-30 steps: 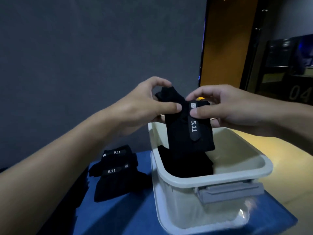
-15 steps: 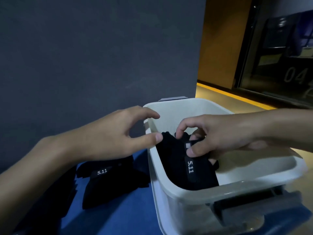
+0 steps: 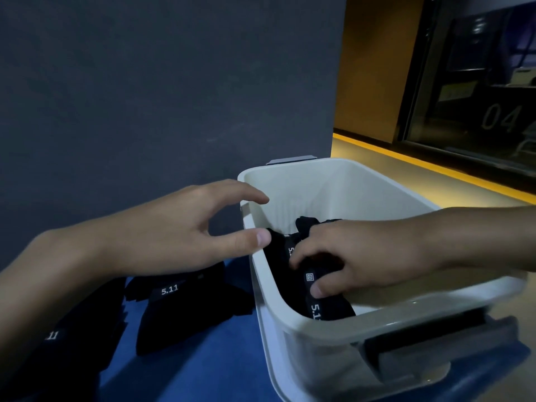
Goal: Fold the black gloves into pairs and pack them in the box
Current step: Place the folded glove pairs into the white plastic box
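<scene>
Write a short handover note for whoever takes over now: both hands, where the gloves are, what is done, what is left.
Hands: the left hand is open, holds nothing and is beside the rim of the box. The right hand is inside the box and grips a folded pair.
Things: the other gloves lie on the blue surface, left of the box.
Done: this pair is in the box; how many lie under it cannot be told.
Left: release it, then fold and pack the other gloves.
</scene>
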The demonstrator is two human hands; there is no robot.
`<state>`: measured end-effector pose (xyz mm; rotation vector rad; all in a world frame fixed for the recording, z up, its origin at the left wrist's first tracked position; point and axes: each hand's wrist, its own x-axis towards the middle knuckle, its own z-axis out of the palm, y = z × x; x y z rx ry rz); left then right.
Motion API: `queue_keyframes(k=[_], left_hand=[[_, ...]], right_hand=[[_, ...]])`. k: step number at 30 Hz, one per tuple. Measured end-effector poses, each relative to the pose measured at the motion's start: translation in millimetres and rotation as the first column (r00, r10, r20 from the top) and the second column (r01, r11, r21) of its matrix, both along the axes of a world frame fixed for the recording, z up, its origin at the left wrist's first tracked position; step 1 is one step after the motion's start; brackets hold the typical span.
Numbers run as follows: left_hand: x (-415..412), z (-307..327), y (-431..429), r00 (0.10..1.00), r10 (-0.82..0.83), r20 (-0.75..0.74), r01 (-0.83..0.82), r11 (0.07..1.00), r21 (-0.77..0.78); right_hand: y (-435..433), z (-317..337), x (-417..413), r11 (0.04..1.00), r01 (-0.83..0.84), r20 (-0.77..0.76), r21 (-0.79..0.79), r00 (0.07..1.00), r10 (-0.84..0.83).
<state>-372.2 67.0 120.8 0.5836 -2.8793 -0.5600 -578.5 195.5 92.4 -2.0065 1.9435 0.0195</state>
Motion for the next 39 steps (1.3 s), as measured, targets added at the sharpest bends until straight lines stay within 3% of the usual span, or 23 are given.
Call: queue_keyframes(k=[4,11,21,30,39], left_hand=[[2,-3,-1,0.999,-0.025,-0.021,0.024,0.999,-0.027],[11,-9,1,0.996,-0.051,-0.069,0.050,0.998,-0.023],[10,-13,-4,0.991,-0.076,-0.106,0.072,0.996,-0.045],[9,-9,-1,0.995,-0.055,-0.083,0.054,0.998,-0.011],[9,-8,2,0.995,-0.041,-0.086,0.041,0.999,-0.006]], right_hand=[[-2,5,-7,0.996,-0.009,0.053,0.088,0.999,0.005],[-9,-8,-7,0.989,-0.013,-0.073,0.151,0.997,0.024],[-13,-16,-7,0.989,-0.046,-0.065,0.139,0.996,0.055],[-13,-5,-17,0.993,-0.043,0.050,0.111,0.998,0.038],[-15,-1,-22,0.999,-0.010,0.039,0.052,0.999,0.008]])
